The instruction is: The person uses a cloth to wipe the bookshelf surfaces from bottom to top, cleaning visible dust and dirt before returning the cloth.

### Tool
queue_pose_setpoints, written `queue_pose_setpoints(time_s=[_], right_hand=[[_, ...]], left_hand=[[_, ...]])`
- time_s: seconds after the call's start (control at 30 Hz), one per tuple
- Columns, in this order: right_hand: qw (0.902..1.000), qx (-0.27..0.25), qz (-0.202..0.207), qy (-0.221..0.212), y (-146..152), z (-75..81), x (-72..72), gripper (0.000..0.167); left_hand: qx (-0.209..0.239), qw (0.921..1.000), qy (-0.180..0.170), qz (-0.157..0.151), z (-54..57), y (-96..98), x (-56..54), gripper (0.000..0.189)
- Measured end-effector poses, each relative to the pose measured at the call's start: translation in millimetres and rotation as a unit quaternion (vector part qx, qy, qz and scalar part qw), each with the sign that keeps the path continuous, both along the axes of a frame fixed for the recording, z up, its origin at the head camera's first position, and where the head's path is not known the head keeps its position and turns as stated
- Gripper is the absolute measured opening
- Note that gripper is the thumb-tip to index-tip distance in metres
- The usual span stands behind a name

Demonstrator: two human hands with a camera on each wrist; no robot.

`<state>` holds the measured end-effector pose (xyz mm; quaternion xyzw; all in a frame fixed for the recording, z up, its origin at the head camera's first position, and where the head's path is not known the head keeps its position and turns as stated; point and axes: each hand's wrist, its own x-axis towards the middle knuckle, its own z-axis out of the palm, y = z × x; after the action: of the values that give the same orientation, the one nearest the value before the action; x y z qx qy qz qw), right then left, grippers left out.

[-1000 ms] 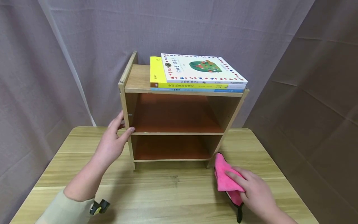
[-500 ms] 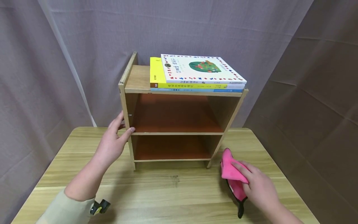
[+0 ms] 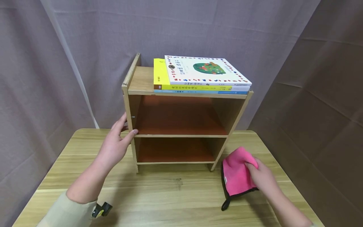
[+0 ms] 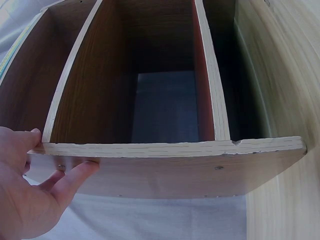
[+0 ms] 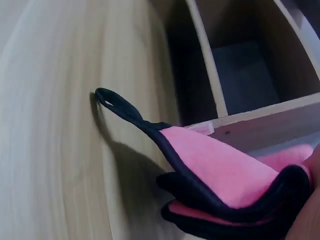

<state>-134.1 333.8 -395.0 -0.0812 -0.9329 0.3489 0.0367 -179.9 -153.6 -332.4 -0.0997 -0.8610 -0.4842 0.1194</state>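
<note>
A small wooden bookshelf (image 3: 181,136) stands upright on the table. My left hand (image 3: 113,145) grips its left side panel, thumb at the front edge and fingers against the outer face; the left wrist view shows the same hold, with the fingers (image 4: 75,182) on the panel's outside. To the right of the shelf, my right hand (image 3: 263,176) pinches a pink cloth (image 3: 238,173) with black trim and a black hanging loop. In the right wrist view the cloth (image 5: 220,162) looks folded, and only a bit of the hand shows at the right edge.
A stack of books (image 3: 201,74) lies on the shelf's top board, a white-covered one uppermost over yellow and blue ones. Grey curtains (image 3: 181,28) surround the wooden table (image 3: 175,201) at the back and sides. A small black device (image 3: 101,209) sits at the left sleeve.
The right hand has drawn the pink cloth away to the right of the shelf's foot, and the cloth has turned and spread wider. My left hand keeps its hold on the panel.
</note>
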Motion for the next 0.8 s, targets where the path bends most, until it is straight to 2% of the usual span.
queue_pose_setpoints(time_s=[0.03,0.1,0.23,0.47,0.8], right_hand=[[0.9986,-0.049,-0.008,-0.015,-1,-0.2,-2.3,0.05],[0.9892,-0.141,-0.019,-0.036,-4,-1.2,-6.4,0.047],[0.9598,-0.272,-0.031,-0.064,-14,-5.0,-9.2,0.041],[0.9254,-0.37,-0.041,-0.07,-41,-13.5,-6.4,0.039],[0.8903,-0.452,-0.041,-0.033,-82,-14.5,-3.8,0.039]], left_hand=[[0.0,1.0,0.002,0.0,0.0,0.3,-0.1,0.077],[0.0,1.0,0.005,-0.001,-0.1,0.5,-0.7,0.076],[0.002,0.9999,0.011,-0.002,0.3,1.7,-1.0,0.076],[0.007,0.9999,0.012,-0.002,1.4,2.5,-0.6,0.075],[0.009,0.9999,0.005,0.002,1.1,-0.1,-0.3,0.075]])
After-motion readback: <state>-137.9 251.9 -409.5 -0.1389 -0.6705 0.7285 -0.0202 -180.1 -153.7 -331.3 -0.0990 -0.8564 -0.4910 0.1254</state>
